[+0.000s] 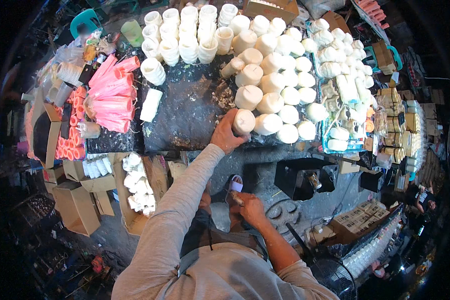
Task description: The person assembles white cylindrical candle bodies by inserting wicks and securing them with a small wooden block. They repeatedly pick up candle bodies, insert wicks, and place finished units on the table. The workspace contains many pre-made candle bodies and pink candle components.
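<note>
At the near edge of the dark table (185, 107), my left hand (226, 134) is closed around a cream pillar candle (244, 121) with a wick at its top. More pillar candles (269, 124) stand packed in rows beside and beyond it, the nearer ones cream and those farther right whiter. My right hand (252, 209) is held low in front of my body, its fingers closed around a small brownish thing (237, 199) whose kind I cannot make out. One white ridged cylinder (151, 98) lies on its side at the left of the table.
White ridged cylinders (169, 50) stand stacked at the back. Pink tubes (111, 105) lie bundled at left. A carton (130, 220) of white pieces, a black box (300, 182) and a fan (335, 280) are around my legs. Wrapped white pieces (347, 90) fill the right side.
</note>
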`<state>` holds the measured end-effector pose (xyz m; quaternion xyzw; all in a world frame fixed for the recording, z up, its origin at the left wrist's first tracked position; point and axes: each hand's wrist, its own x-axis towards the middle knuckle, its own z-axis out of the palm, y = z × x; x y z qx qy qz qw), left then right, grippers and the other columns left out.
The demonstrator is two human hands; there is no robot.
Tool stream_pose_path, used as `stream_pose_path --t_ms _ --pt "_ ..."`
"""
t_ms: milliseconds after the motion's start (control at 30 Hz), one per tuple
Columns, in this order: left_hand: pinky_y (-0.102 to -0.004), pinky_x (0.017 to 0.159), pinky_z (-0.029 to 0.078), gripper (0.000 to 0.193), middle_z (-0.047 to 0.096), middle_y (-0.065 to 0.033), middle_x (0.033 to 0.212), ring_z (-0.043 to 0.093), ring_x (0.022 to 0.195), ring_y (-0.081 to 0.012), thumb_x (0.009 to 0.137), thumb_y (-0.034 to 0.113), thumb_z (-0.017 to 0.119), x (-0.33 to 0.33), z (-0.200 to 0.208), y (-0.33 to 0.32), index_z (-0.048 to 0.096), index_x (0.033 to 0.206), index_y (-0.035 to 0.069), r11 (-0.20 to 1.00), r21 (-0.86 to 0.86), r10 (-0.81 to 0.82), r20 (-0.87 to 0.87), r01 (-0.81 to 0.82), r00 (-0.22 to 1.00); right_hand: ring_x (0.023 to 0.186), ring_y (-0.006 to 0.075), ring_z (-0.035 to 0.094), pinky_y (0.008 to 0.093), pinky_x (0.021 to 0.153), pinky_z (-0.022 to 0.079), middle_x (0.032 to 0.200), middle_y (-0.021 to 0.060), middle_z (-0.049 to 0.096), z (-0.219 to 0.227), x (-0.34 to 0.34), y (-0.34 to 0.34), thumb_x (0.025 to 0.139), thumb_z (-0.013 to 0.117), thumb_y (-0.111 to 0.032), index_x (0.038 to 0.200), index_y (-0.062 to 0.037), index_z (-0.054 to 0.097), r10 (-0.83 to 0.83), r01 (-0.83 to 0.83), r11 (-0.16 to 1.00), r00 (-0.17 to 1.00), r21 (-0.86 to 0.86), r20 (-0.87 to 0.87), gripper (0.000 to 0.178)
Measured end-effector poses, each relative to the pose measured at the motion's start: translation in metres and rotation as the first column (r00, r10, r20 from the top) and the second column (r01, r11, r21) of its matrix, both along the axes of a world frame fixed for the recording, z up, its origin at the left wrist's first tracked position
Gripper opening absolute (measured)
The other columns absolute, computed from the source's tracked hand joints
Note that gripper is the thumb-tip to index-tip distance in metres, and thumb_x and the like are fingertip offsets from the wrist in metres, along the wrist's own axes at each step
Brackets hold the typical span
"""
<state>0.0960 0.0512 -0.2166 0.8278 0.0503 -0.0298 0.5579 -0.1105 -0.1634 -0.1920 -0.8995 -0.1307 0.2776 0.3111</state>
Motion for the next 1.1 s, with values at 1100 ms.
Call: stream_pose_path --t_ms 1100 --pt "-0.0331 0.106 0.049 0.054 0.067 -0.0064 0.127 0.064 0.117 -0.0166 0.089 -0.007 0.066 -0.024 0.133 0.165 0.055 0.141 0.002 0.890 -0.452 0.091 0.048 -0.060 0.995 0.110 0.0461 0.068 0.0503 0.092 0.053 0.123 0.0288 0.068 0.020 0.198 0.196 0.088 0.081 -0.034 0.138 -0.0004 0.054 -0.489 0.481 0.847 0.872 0.226 -0.021 0.066"
